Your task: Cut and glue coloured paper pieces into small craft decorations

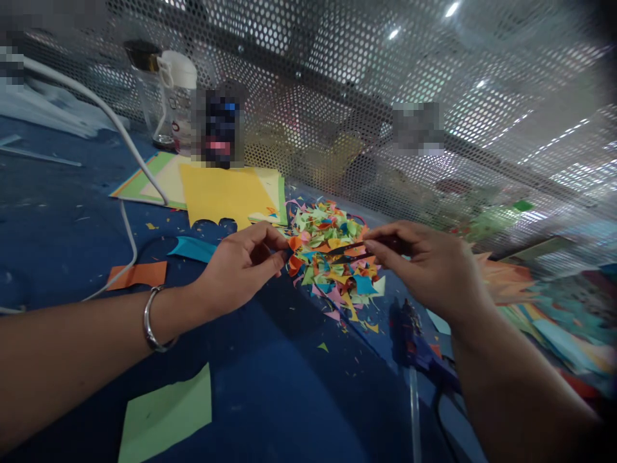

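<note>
A: Left hand (245,263), quick, what did it have?
B: Thumb and index finger were pinched together on a small curved piece of orange paper (295,243), at the left edge of a loose pile of multicoloured paper scraps (315,225). A shiny silver metal bangle (147,321) sat on that wrist.
A: Right hand (429,263)?
B: Fingers clamped on slim dark metal tweezers (354,245). Prongs were spread, pointing left over the scraps, a gap between them and the orange piece.
A: Near the left arm?
B: Bright blue paper strip with curved edges (193,249) just beyond the wrist, flat orange paper offcut (139,275) left of it. Pale green paper sheet (168,411) lay on the dark blue tabletop (270,392), nearer the person. Yellow paper sheet with a scalloped edge (219,193) lay farther back, on a stack of green and cream paper (282,199).
A: By the right arm?
B: Purple-blue plastic glue gun (424,357) just beside the forearm, clear rod (414,411) by it.
A: Back?
B: Clear bottle with a white lid (180,71) stood near the perforated grey metal panel (308,109). The thing beside it was pixelated; couldn't tell.
</note>
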`<state>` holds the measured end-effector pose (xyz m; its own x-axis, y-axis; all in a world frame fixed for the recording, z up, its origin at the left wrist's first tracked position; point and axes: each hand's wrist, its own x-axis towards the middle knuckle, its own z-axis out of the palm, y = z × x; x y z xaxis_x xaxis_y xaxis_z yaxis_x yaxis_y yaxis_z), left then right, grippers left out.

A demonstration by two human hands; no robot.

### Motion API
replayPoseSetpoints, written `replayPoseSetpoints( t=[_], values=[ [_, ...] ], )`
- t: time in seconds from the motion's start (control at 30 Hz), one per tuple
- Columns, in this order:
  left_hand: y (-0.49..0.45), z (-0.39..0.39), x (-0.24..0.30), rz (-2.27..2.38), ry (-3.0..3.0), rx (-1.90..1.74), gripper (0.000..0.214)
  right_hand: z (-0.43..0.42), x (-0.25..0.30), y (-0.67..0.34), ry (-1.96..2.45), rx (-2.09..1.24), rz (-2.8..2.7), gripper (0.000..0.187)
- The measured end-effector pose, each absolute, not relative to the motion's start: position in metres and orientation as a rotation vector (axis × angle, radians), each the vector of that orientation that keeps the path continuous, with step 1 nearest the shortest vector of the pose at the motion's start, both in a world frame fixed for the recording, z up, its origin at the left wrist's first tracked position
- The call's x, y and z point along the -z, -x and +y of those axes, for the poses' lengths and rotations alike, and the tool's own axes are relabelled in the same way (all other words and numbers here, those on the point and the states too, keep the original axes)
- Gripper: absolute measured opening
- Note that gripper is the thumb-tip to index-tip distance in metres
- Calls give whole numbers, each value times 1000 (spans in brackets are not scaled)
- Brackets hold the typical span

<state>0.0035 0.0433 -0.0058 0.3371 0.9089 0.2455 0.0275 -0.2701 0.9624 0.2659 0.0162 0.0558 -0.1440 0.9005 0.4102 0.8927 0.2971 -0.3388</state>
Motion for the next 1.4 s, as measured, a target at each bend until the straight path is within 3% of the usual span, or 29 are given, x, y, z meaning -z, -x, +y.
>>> replayPoseSetpoints(
  t=[0.2,0.47,0.73,1.1,1.4],
  values=[
    [-4,43,6,868,-1603,-1076,8,21,-45,-251,1512,-304,-2230,16],
    [-3,44,6,861,-1613,-1088,8,55,-38,-292,1695,21,-1987,19],
    [-5,43,3,878,-1615,-1062,7,37,-54,-290,1708,-108,-1943,22],
    [-4,41,0,918,-1654,-1031,6,28,-60,-290,1726,140,-1905,19],
    [-4,42,3,914,-1651,-1015,7,17,-47,-235,1497,-328,-2072,16]
  ],
)
